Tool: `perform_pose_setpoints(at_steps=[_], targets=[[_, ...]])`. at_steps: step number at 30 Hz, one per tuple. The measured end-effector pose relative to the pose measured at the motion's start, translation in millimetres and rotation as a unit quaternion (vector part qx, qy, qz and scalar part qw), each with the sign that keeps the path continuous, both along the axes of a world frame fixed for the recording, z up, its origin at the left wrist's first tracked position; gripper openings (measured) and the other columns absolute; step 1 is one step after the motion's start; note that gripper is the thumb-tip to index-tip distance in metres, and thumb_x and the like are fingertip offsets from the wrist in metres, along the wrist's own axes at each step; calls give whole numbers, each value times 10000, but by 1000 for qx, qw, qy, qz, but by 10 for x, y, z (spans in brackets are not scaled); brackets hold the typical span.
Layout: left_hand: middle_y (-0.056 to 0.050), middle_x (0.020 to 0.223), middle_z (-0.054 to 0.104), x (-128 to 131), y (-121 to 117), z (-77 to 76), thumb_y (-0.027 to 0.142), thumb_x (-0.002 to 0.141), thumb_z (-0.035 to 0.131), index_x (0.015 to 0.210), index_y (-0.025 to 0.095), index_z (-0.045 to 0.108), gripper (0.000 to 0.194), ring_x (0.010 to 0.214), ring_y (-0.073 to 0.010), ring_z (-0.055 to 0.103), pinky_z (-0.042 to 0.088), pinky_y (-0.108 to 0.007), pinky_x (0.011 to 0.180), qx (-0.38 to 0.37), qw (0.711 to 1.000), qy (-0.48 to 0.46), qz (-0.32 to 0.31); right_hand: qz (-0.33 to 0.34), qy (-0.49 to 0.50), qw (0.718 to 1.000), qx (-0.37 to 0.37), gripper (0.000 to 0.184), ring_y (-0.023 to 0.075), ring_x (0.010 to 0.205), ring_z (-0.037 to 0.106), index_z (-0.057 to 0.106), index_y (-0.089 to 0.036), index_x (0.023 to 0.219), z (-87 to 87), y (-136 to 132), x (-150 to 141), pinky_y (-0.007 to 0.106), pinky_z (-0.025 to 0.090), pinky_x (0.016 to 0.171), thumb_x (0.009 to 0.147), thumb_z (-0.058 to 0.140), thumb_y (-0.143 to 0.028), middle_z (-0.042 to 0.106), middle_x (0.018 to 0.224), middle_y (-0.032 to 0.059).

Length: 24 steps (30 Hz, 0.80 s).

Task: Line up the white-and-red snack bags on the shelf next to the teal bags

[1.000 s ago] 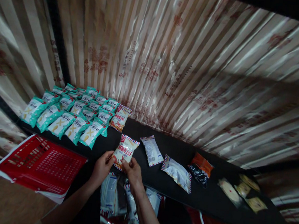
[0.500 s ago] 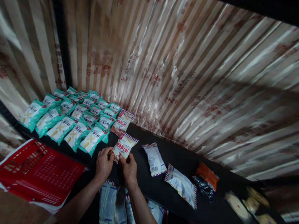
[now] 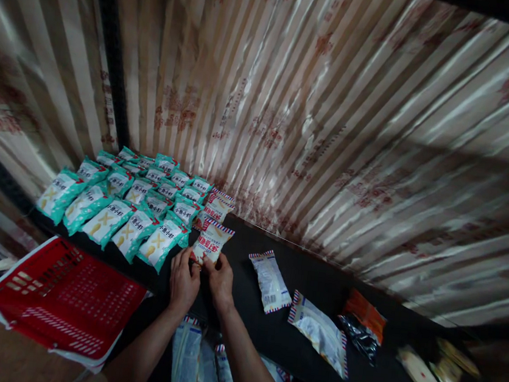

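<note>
Between my two hands is a small white and red snack bag [image 3: 210, 241] with striped ends. My left hand [image 3: 184, 278] grips its lower left corner and my right hand [image 3: 220, 280] pinches its lower right side. The bag's far end lies against a similar snack bag [image 3: 216, 206] standing at the back of the black shelf [image 3: 237, 262]. Just left of them, several teal and white snack bags [image 3: 161, 240] stand in close rows.
Two striped white bags [image 3: 270, 280] lie on the shelf to the right, then an orange and black packet [image 3: 362, 323] and several pale packets [image 3: 422, 372]. A red basket [image 3: 67, 298] is at lower left. More striped bags [image 3: 187, 355] are below my forearms. Corrugated wrapping [image 3: 291, 109] lines the back.
Both hands have pushed the held bag slightly farther back, closer to the similar bag behind it. The camera view has shifted a little.
</note>
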State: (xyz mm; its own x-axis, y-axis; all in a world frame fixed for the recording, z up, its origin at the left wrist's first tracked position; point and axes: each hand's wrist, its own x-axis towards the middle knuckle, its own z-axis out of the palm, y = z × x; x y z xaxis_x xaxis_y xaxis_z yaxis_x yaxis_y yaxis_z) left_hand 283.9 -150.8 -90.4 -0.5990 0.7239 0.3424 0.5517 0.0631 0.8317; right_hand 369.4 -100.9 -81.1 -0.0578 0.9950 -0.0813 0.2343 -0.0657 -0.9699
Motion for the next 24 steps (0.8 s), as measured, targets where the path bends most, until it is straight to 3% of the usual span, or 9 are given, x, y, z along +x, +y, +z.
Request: perform_pose_setpoints(at_steps=[24], targets=[[-112,1239,524,42,43,30,76,742,421,1152,170,551,440,1148,-268,458,372,-452,981,-1,1000,-13,1,8,-27,1000,2,330,213,753,644,617,-210,945,38,176,-108,325,490,719,674,613,-399,702,861,37]])
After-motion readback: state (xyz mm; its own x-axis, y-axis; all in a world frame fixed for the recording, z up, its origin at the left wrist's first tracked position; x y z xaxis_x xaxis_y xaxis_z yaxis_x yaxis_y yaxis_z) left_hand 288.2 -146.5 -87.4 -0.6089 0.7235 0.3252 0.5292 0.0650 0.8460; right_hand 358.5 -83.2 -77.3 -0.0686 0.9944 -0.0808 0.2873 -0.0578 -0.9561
